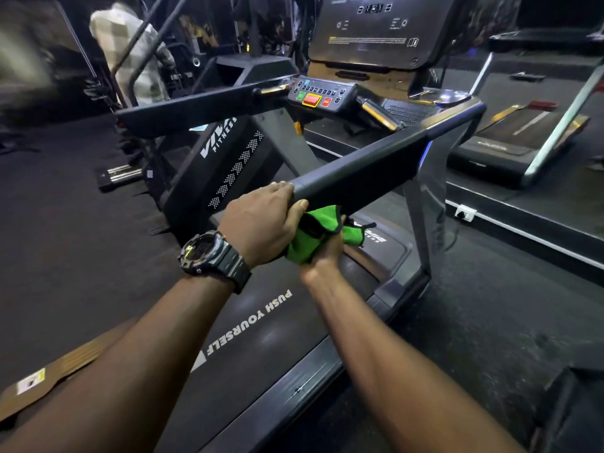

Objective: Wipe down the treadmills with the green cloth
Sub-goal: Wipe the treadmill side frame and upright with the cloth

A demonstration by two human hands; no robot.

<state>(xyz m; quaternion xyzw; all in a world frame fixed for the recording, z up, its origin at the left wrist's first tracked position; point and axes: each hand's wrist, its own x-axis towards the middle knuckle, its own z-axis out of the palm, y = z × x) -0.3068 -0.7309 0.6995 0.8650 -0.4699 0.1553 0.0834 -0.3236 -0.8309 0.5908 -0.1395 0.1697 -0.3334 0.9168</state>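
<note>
Two hands are seen at the near end of the treadmill's right handrail in the head view. The left hand, a dark watch on its wrist, is curled over the rail's end. The right hand is closed round the bunched green cloth, which is held just under the rail end, against the left hand. The treadmill belt below is dark and lettered "PUSH YOURSELF". A console with green and red buttons is noted ahead. Dark flooring surrounds the machine; a second treadmill stands to the right. A person in a checked shirt is seen at the rear left.
</note>
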